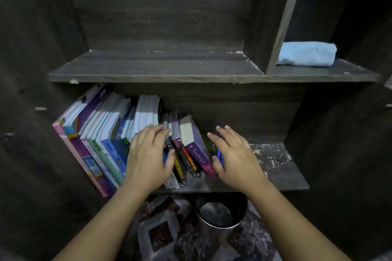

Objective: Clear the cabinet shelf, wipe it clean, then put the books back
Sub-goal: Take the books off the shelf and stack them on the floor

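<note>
A row of books (101,137) leans to the left on the lower cabinet shelf (282,178), filling its left half. My left hand (148,159) lies over the middle books, fingers bent over their top edges and thumb against a thin spine. A purple book (196,148) ends the leaning row. My right hand (235,154) is beside it with straight, spread fingers, touching a thin blue book (220,154) that stands mostly hidden behind the hand. White specks and dust cover the shelf's bare right part. A folded light blue cloth (307,54) lies in the upper right compartment.
The upper shelf (148,65) holds nothing, with white crumbs along its back edge. A vertical divider (284,21) separates it from the cloth's compartment. Below the lower shelf a round metal bin (220,214) stands on a patterned rug (163,237).
</note>
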`<state>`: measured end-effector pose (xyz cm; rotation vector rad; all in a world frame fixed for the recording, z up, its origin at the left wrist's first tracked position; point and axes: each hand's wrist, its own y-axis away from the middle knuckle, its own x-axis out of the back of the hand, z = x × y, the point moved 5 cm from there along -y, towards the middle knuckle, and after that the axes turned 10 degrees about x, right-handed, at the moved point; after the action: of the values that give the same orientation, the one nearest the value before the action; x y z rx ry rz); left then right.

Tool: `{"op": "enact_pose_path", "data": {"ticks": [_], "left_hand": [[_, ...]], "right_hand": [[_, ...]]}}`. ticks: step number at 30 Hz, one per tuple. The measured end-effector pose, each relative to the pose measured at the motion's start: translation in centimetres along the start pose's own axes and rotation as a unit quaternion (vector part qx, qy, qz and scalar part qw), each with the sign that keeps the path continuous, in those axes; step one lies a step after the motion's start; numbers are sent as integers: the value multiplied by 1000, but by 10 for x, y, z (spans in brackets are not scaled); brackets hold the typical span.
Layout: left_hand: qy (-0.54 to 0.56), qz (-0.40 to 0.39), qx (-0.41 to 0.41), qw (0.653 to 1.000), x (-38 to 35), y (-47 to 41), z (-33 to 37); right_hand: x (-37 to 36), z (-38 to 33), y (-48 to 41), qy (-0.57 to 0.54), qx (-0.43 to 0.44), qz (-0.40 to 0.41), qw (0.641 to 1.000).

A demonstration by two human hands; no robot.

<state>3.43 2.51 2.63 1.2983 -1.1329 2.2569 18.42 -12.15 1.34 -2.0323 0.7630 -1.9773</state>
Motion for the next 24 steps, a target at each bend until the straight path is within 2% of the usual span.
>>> {"op": "enact_pose_path", "data": {"ticks": [5, 12, 17, 21, 24], "left_hand": [[-95, -13, -43, 995, -16, 4, 2], [-155, -37, -46, 986, -32, 10, 1], [-92, -12, -33, 995, -26, 10, 1], [-28, 47, 24, 998, -9, 7, -6], [-17, 46, 54, 997, -5, 1, -18]], "right_hand": [[-25, -5, 1, -30, -13, -31, 999], [-47, -6, -6, -58, -4, -82, 995], [-52, -4, -13, -77, -3, -91, 993], [-53, -4, -19, -88, 0, -97, 991], [-54, -7, -26, -92, 9, -99, 991]]}}
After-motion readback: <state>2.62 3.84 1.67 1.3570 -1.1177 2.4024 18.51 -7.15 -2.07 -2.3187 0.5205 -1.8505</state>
